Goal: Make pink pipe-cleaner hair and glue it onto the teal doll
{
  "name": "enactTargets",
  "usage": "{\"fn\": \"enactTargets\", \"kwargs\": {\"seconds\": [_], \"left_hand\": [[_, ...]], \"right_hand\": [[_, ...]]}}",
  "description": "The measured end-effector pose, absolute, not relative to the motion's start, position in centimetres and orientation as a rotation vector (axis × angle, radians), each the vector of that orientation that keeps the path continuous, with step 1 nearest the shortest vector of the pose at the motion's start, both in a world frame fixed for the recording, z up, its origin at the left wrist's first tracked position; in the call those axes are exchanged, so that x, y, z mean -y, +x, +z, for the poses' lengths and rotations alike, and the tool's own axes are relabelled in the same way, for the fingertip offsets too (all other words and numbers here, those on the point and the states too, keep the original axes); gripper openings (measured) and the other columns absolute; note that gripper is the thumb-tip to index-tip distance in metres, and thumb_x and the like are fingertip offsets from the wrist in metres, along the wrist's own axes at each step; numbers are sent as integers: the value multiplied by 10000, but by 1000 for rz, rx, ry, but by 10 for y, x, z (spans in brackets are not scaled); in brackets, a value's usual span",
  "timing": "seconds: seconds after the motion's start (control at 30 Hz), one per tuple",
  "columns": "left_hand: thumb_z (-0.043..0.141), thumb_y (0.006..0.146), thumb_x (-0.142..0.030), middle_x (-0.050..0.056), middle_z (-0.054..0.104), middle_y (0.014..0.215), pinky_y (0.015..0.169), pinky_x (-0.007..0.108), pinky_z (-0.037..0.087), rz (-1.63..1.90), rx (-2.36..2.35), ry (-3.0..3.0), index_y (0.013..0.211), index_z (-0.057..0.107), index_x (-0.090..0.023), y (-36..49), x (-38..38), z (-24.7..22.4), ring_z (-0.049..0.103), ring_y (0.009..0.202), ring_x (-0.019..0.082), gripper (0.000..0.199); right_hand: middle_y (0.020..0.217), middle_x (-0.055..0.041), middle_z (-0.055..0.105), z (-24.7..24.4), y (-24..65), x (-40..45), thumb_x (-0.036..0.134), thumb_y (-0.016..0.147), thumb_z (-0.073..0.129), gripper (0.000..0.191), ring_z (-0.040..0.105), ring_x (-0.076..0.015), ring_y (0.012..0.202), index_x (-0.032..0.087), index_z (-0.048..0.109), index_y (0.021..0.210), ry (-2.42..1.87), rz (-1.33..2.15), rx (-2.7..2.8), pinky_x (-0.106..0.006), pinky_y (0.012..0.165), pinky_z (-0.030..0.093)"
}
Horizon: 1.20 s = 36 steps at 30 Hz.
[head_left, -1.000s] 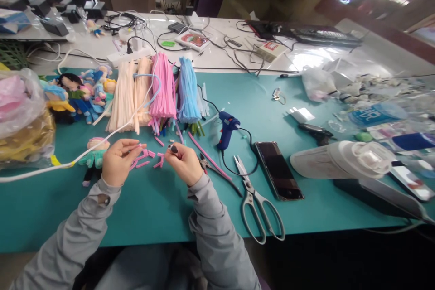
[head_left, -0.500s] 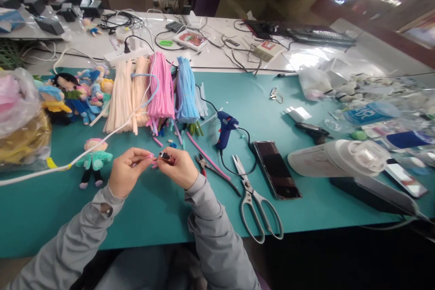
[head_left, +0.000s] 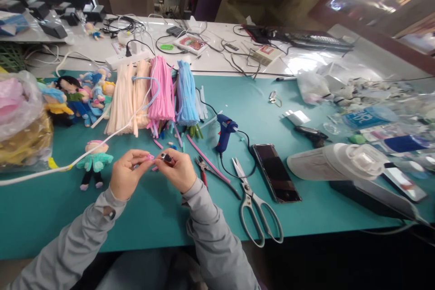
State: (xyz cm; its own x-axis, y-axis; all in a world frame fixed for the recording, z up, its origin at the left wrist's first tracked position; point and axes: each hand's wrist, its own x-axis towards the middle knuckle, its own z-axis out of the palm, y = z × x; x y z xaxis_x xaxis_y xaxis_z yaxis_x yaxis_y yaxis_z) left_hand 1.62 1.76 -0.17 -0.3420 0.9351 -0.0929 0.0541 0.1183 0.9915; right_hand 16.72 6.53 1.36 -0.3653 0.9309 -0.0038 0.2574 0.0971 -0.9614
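Between the fingertips of my left hand (head_left: pixel 128 173) is a small pink piece (head_left: pixel 149 157). My right hand (head_left: pixel 177 170) is closed round a small dark and silver object (head_left: pixel 167 158), which looks like a lighter, and its fingertips meet those of my left hand at the pink piece. A small doll (head_left: pixel 94 163) in a turquoise top lies left of my left hand. Beyond my hands stand bundles of peach (head_left: pixel 122 99), pink (head_left: pixel 161 90) and blue (head_left: pixel 186 95) fuzzy stems. Red-handled pliers (head_left: pixel 203 170) lie just right of my right hand.
Scissors (head_left: pixel 249 195), a phone (head_left: pixel 277 172) and a blue glue gun (head_left: pixel 224 132) lie to the right, with a white bottle (head_left: pixel 333 161) farther over. A white cable (head_left: pixel 112 133) crosses the left side. More dolls (head_left: pixel 78 95) and a plastic bag (head_left: pixel 25 118) are at left.
The view has shifted slightly. Both hands stay close together, still holding the pink piece and the dark and silver object, which has turned a little.
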Motion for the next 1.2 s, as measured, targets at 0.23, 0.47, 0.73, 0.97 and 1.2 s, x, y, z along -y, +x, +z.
{"fn": "enactTargets", "kwargs": {"seconds": [0.23, 0.47, 0.73, 0.97, 1.2], "left_hand": [[628, 825, -515, 86, 780, 847, 738, 316, 594, 1236, -1447, 1138, 1049, 655, -149, 19, -15, 1, 742, 789, 215, 430], [547, 903, -429, 77, 758, 831, 728, 288, 564, 1122, -1339, 1304, 1267, 550, -125, 14, -12, -3, 713, 728, 180, 475], [593, 873, -430, 2, 662, 574, 568, 272, 518, 1118, -1090, 1116, 1440, 374, -106, 17, -14, 3, 624, 527, 152, 689], [654, 813, -472, -14, 639, 522, 525, 278, 488, 1092, -993, 1002, 1516, 251, -133, 14, -18, 5, 605, 469, 157, 878], [715, 737, -529, -9, 638, 497, 483, 277, 467, 984, -934, 892, 1517, 241, -120, 14, -20, 7, 596, 445, 172, 1000]], "right_hand": [[514, 47, 501, 15, 171, -67, 301, 722, 628, 165, 351, -63, 474, 160, 603, 641, -1104, 1470, 1683, -200, 440, 283], [578, 15, 627, 14, 170, -65, 370, 701, 727, 240, 556, -112, 522, 175, 590, 674, -1052, 1670, 1532, -224, 507, 447], [489, 55, 548, 22, 172, -68, 430, 701, 746, 304, 495, -87, 471, 173, 592, 649, -940, 1764, 1500, -223, 483, 405], [619, 14, 628, 24, 174, -71, 523, 629, 795, 407, 565, -110, 591, 149, 657, 710, -834, 1929, 1373, -275, 634, 479], [573, 36, 586, 25, 172, -70, 552, 612, 802, 431, 547, -106, 557, 159, 644, 696, -802, 1935, 1366, -275, 606, 481]]}}
